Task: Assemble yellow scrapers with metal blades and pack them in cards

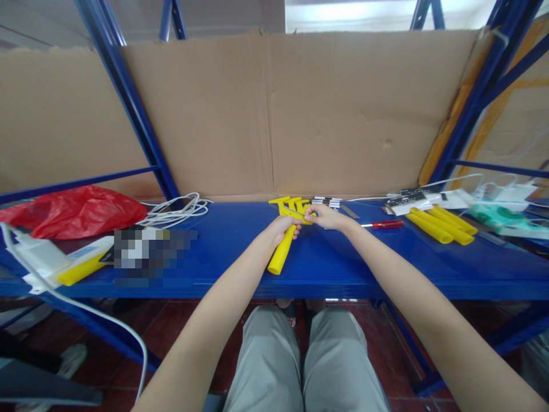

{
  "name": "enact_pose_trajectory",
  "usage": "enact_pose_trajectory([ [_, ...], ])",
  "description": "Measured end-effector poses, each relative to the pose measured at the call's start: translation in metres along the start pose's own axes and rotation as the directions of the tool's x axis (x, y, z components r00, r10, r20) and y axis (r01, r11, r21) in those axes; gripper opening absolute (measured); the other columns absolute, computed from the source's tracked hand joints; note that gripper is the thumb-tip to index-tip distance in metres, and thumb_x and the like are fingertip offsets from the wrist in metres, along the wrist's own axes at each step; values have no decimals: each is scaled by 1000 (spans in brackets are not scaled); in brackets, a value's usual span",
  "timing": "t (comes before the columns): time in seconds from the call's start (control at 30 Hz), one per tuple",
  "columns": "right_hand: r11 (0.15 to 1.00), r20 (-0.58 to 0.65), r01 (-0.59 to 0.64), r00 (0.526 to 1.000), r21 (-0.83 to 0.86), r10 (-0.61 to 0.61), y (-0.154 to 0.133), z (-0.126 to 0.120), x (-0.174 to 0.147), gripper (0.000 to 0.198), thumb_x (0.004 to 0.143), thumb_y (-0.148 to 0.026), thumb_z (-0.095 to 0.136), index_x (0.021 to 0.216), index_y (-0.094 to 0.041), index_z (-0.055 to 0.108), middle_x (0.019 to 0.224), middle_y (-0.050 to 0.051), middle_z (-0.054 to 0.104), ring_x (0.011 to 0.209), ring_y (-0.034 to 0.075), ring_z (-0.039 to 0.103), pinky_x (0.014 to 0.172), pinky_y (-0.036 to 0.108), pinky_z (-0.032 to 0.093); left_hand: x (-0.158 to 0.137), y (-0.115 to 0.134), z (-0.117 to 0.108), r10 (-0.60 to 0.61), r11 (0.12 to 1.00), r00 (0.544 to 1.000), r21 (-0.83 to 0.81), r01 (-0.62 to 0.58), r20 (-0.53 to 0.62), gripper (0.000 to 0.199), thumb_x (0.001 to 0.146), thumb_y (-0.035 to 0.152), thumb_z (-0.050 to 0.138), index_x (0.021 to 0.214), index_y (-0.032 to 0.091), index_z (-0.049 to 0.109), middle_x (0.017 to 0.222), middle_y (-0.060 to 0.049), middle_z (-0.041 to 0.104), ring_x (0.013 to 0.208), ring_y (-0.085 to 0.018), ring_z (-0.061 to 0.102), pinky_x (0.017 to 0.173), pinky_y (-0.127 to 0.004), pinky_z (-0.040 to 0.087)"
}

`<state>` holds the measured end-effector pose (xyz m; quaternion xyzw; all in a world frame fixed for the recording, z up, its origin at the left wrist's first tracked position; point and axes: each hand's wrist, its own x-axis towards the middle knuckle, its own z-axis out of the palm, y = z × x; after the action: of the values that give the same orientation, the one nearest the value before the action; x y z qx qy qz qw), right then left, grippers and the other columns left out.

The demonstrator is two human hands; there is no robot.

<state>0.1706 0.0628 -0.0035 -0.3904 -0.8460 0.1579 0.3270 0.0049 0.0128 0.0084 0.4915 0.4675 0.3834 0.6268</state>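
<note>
My left hand (283,225) is wrapped round a yellow scraper (281,256), whose thick round handle points down toward the table's front edge. At the scraper's head, my right hand (322,217) has its fingers pinched together; whatever is between them is too small to make out. A thin grey strip shows along the head, close to those fingertips. Just behind both hands lie several yellow T-shaped pieces (281,201). Right of them are small black-and-white packs (328,201) and a flat grey metal blade (349,212). A red-handled screwdriver (388,224) rests beyond my right wrist.
Several yellow tubes (441,226) lie on the blue table (231,246) at right, near packets and a green-and-white bag (501,220). At left are a red plastic bag (81,213), a white cable coil (180,212) and a white power adapter (40,254). Cardboard (206,114) stands behind.
</note>
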Motion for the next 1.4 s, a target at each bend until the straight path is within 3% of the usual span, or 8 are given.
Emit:
enact_pose_trajectory([
  [0.6, 1000, -27, 19, 999, 10, -19, -3, 4, -2, 6, 71, -17, 54, 65, -18, 56, 71, 0, 59, 70, 15, 55, 73, 30, 45, 5, -2, -3, -18, 1000, 1000, -25, 19, 26, 13, 83, 4, 47, 77, 15, 50, 46, 5, 46, 34, -5, 40, 37, -15, 30],
  [0.77, 995, -37, 14, 999, 99, -10, -2, 5, -2, 5, 71, -18, 58, 69, -19, 54, 73, 0, 60, 74, 16, 57, 77, 32, 46, 6, -1, -4, 2, 998, 999, -56, 1, 42, 13, 83, 4, 47, 76, 15, 49, 44, 5, 45, 33, -5, 39, 36, -15, 30],
  [0.87, 982, -48, -47, 997, 181, 57, 2, 7, -1, 11, 71, -19, 62, 77, -19, 52, 83, 2, 62, 80, 16, 58, 81, 35, 47, 6, -1, -5, 5, 997, 998, -73, 0, 63, 13, 82, 3, 47, 75, 15, 49, 45, 5, 45, 33, -5, 39, 36, -15, 30],
  [1.1, 886, 0, -190, 978, 422, 210, 3, 10, -1, 21, 73, -16, 64, 91, -20, 55, 105, 7, 63, 95, 15, 59, 89, 33, 47, 3, 2, -3, 12, 997, 999, -80, -7, 53, 15, 83, 4, 46, 74, 15, 48, 46, 5, 45, 32, -5, 37, 35, -16, 28],
  [1.4, 710, 200, -304, 953, 636, 228, -11, 1, -7, 5, 77, -19, 61, 82, -18, 61, 88, 4, 70, 76, 14, 64, 69, 26, 51, 3, 3, -3, 18, 992, 994, -130, -4, 106, 17, 81, 3, 42, 72, 15, 49, 47, 4, 44, 33, -5, 35, 36, -16, 28],
])
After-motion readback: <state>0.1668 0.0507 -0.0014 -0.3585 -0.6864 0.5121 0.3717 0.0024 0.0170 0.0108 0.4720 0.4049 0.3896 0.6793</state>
